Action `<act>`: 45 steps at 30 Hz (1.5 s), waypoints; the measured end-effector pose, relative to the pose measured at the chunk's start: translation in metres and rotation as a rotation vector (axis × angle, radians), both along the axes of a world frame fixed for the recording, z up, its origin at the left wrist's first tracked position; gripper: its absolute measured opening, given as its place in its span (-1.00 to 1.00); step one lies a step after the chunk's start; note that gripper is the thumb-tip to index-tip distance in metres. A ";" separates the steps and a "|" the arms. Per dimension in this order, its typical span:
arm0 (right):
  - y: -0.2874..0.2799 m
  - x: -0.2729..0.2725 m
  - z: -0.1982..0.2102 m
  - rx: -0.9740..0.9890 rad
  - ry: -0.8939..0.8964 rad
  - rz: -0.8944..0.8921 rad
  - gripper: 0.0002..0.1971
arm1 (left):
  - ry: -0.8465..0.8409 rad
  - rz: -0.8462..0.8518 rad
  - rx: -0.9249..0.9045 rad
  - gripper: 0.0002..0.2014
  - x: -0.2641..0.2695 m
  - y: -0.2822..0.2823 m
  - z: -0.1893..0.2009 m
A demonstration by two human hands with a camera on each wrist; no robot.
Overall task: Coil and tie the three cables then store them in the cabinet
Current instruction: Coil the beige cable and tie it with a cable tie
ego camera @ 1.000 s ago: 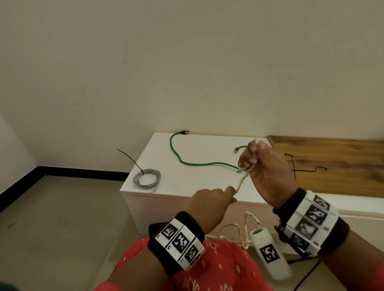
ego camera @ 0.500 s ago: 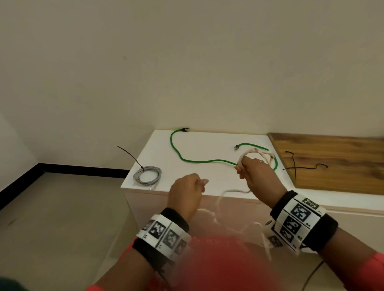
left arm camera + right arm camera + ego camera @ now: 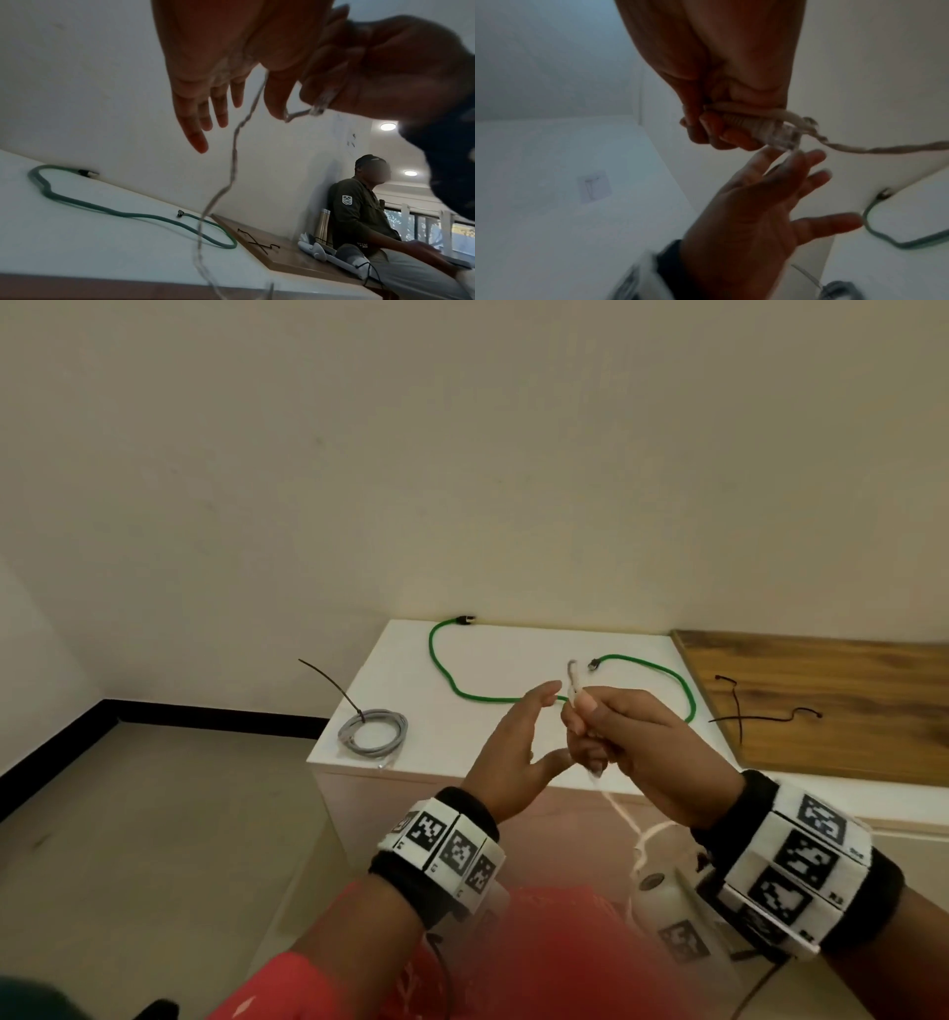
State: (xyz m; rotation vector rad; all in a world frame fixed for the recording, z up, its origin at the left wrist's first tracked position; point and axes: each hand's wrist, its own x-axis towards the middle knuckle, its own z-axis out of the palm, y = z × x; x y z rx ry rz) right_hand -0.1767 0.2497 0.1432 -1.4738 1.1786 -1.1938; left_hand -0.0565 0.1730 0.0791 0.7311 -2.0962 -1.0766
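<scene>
My right hand (image 3: 621, 737) grips the white cable (image 3: 624, 819) just below its clear plug (image 3: 772, 130), which sticks up out of the fist above the white cabinet top (image 3: 462, 752). From the fist the cable hangs down toward my lap. My left hand (image 3: 518, 742) is right beside it, fingers straight and spread, holding nothing; the cable (image 3: 232, 162) runs past its palm. The green cable (image 3: 477, 695) lies uncoiled on the cabinet top. At the cabinet's front left corner lies the grey cable (image 3: 373, 732), coiled, with a black tie sticking out.
A wooden board (image 3: 847, 690) to the right of the cabinet top carries loose black ties (image 3: 739, 716). A wall runs close behind. In the left wrist view another person (image 3: 359, 213) sits at the far right. Bare floor lies to the left.
My left hand let go of the white cable, which it had pinched and drawn down-left, and has come up open beside my right hand. The right hand kept its grip.
</scene>
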 end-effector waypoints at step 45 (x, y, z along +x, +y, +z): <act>-0.014 -0.027 -0.032 -0.112 0.847 0.010 -0.64 | -0.334 0.297 -1.172 -0.46 0.018 0.018 0.011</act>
